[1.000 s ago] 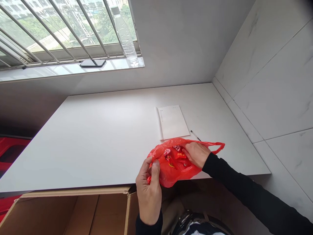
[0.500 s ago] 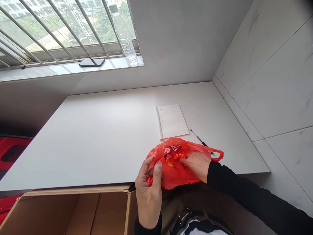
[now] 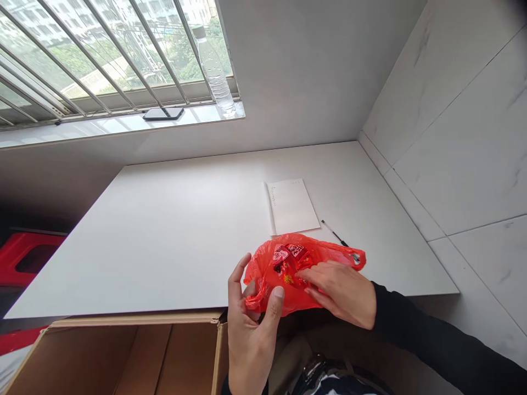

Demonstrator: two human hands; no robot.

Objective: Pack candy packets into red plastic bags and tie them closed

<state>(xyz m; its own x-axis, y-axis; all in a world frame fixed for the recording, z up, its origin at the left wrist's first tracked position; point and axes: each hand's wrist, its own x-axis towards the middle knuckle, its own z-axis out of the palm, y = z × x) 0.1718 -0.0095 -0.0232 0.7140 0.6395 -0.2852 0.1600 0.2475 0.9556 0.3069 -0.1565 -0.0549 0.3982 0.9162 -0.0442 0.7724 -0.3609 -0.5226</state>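
A thin red plastic bag (image 3: 294, 307) with its mouth open rests at the front edge of the white table (image 3: 185, 230). Several small wrapped candies (image 3: 288, 258) in red and pink wrappers show inside it. My left hand (image 3: 253, 334) grips the bag's left side, thumb in front and fingers partly hidden behind the plastic; the index finger is lifted off. Over the mouth lies my right hand (image 3: 340, 288), fingers stretched out with their tips among the candies and the thumb apart below. No candy is visibly held in it.
A white notepad (image 3: 292, 206) and a pen (image 3: 334, 232) lie beyond the bag. Below the table's front edge stands an open cardboard box (image 3: 140, 318). A phone (image 3: 163, 113) and a clear bottle (image 3: 216, 74) are on the windowsill. A red stool (image 3: 24, 247) is at left.
My right hand has drawn back a little out of the bag, more of it now showing. My left index finger has lifted off the plastic. The view has shifted slightly.
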